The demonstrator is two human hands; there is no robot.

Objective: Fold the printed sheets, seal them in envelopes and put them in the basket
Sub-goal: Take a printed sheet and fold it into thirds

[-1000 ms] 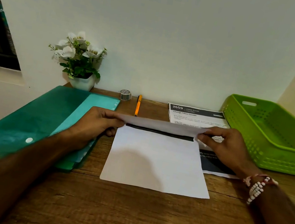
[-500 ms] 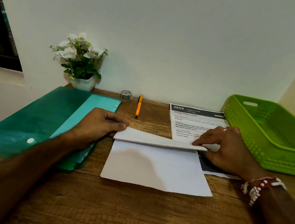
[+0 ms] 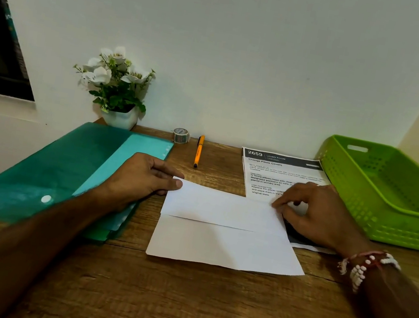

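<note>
A white sheet (image 3: 227,243) lies blank side up in the middle of the wooden desk, its far part folded over toward me. My left hand (image 3: 143,178) pinches the folded flap's far left corner with thumb and curled fingers. At the flap's far right corner, the fingertips of my right hand (image 3: 313,213) press down on the paper. A printed sheet (image 3: 279,171) lies behind, partly under my right hand. The green basket (image 3: 388,215) stands at the far right, with nothing visible inside.
A teal plastic folder (image 3: 61,169) holding sheets lies at the left. A potted white flower (image 3: 117,86), a roll of tape (image 3: 180,135) and an orange pen (image 3: 198,151) stand along the back wall. Bare wood fills the foreground.
Both hands have brought the sheet's far edge down toward me; the flap that was raised a second ago now lies flat on the sheet.
</note>
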